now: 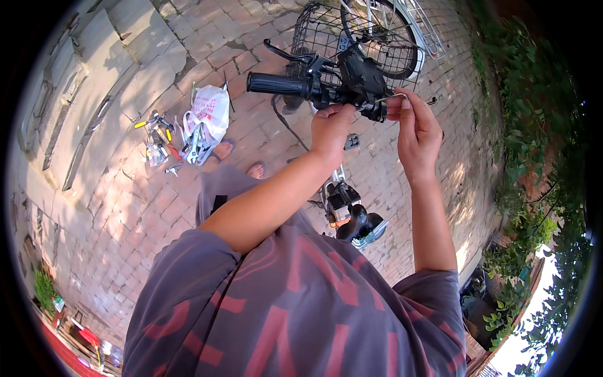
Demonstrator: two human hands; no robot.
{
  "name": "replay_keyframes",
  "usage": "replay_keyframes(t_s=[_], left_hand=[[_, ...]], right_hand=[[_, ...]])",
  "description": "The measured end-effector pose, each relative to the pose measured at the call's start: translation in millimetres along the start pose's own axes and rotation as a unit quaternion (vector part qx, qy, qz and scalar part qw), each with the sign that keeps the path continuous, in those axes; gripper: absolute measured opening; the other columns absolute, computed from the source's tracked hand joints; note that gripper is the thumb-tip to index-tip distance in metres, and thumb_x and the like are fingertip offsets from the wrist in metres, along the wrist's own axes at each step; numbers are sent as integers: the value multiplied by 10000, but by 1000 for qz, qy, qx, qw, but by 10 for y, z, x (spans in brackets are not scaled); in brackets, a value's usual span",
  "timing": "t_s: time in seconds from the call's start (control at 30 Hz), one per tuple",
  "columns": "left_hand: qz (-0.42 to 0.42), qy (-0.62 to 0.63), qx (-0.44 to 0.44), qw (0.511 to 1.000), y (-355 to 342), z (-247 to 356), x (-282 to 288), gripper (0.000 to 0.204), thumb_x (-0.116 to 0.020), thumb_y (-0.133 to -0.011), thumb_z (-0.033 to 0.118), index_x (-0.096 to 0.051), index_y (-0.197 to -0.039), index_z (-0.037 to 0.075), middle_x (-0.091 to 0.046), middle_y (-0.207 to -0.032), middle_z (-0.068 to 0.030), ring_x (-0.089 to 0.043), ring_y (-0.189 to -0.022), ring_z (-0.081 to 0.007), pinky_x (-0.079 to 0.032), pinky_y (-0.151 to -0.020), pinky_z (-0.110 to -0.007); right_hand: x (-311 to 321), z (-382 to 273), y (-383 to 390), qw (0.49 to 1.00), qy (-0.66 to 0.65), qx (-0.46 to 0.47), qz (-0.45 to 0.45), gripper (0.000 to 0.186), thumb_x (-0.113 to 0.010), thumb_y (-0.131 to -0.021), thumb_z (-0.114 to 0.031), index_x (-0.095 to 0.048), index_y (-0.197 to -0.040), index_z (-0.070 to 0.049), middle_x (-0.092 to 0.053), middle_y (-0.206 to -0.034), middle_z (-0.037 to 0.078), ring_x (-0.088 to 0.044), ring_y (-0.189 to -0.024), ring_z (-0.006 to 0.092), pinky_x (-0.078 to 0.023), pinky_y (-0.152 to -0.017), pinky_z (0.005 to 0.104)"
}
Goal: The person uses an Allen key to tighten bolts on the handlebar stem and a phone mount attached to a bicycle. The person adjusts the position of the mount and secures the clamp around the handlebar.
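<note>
A bicycle handlebar with a black grip (279, 85) on its left end and a brake lever (286, 54) stands in front of me. My left hand (331, 131) is closed at the middle of the bar, just below a black phone holder (362, 72); its fingertips are partly hidden. My right hand (418, 129) pinches a thin, bent silver hex key (391, 98), whose tip reaches the black clamp (374, 110) right of the holder. Below the bar, the saddle (359, 223) and a pedal (352, 142) show.
A wire basket (314, 34) hangs at the bike's front, and another bicycle's wheel (411, 60) stands beyond it. Left on the brick paving (144, 201) lie hand tools (160, 135) and a white plastic bag (210, 110). Stone steps (94, 75) rise at far left; leafy shrubs (534, 107) line the right.
</note>
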State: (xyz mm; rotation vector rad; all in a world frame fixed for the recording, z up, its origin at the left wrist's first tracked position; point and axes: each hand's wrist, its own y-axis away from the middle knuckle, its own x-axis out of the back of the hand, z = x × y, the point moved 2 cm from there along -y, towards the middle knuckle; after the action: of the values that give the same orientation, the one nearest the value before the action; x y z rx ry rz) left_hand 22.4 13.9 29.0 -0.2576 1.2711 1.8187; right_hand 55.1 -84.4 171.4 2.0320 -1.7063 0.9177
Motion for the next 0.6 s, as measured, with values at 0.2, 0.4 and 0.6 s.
replay_keyframes(t_s=[0.2,0.4,0.6], left_hand=[[-6,2,7,1000,4,5,3,72,-716,-883,134,-695,-833,86,-640,-766,43,-564,-685,-49,-449,-683,-214],[-17,1,11,1000,-1,12,7,97,-692,-896,120,-665,-808,92,-632,-759,36,-554,-670,-57,-444,-666,-221],[-29,23,2,999,-9,-5,0,103,-689,-894,108,-657,-797,92,-616,-746,38,-533,-656,-57,-426,-651,-227]], right_hand=[[-106,24,28,999,-22,19,31,234,-521,-1019,8,-667,-1202,15,-718,-985,85,-695,-834,127,-583,-766,264],[-175,93,59,999,-27,29,24,243,-521,-1002,27,-666,-1196,29,-721,-1006,96,-705,-846,139,-593,-760,275],[-180,143,63,998,-59,8,23,248,-520,-989,35,-673,-1184,34,-725,-997,105,-713,-848,149,-603,-751,283]])
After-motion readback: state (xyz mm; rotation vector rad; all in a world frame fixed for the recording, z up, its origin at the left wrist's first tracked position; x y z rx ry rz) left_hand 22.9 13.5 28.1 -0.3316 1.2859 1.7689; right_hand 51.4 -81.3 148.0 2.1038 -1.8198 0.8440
